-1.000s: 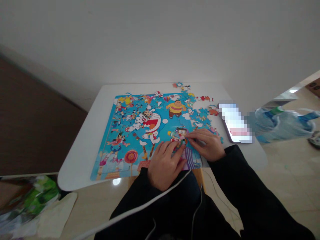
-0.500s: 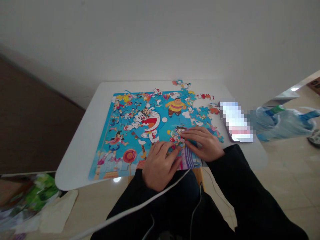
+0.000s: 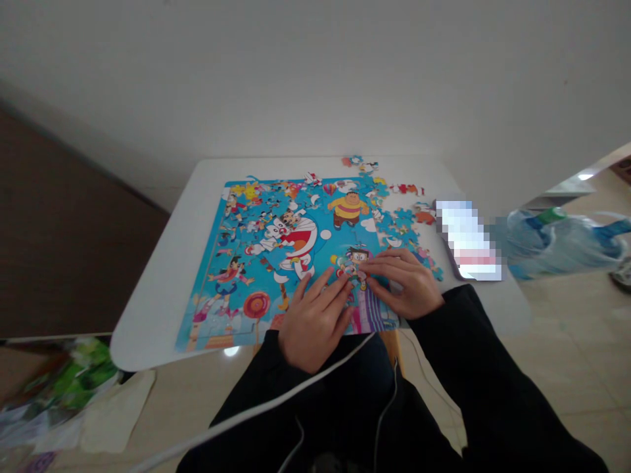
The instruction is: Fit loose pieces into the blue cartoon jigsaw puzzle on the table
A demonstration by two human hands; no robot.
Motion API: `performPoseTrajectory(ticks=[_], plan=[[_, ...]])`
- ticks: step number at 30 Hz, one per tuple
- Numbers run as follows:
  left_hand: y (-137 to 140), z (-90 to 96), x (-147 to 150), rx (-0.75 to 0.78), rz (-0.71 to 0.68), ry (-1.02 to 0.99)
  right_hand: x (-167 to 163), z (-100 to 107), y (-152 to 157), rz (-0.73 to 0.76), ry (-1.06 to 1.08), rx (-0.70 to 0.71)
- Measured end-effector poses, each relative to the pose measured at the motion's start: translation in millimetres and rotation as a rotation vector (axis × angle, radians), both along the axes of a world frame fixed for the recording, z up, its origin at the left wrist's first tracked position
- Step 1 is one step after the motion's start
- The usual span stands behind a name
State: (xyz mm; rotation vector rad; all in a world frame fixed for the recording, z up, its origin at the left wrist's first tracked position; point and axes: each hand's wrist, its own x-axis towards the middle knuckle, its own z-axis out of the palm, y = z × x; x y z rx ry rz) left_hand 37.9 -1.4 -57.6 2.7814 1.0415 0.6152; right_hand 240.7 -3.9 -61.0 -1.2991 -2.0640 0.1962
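Observation:
A jigsaw puzzle (image 3: 323, 253) with a bright blue cartoon picture lies on the white table, most of its picture joined up. My left hand (image 3: 315, 318) rests on its lower middle, fingers stretched out and fingertips touching the picture. From the right, my right hand (image 3: 404, 282) reaches in with fingers together and thumb close below them, closed about a puzzle piece (image 3: 363, 270) by the cartoon figure with glasses. The fingers partly cover that piece. Loose puzzle pieces (image 3: 401, 226) lie along the puzzle's right side, beyond my right hand.
A phone with a blurred screen (image 3: 468, 240) lies on the right of the table (image 3: 158, 289). Past the table's right edge are wrapped plastic bottles (image 3: 562, 240). A white cable (image 3: 266, 410) crosses over my lap. Behind the table stands a wall.
My left fingers have straightened and spread out more on the picture, showing more of the figure with glasses. My right hand stays almost in place. The view has shifted slightly.

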Motion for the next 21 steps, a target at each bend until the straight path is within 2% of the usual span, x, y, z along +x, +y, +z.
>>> performPoseTrajectory(ticks=[4,14,17,21], plan=[[1,0.8,2,-0.021,-0.021,0.018,1,-2,0,-0.006,-0.017,-0.01],[3,-1.9,5,-0.028,0.031,0.005,1,1,-2,-0.017,-0.043,-0.055],[2,1.2,7,-0.013,0.072,0.001,0,4,-4,0.032,0.002,-0.065],[-1,5.8,11,0.048,0.098,-0.043,1,6,-4,0.028,0.036,-0.014]])
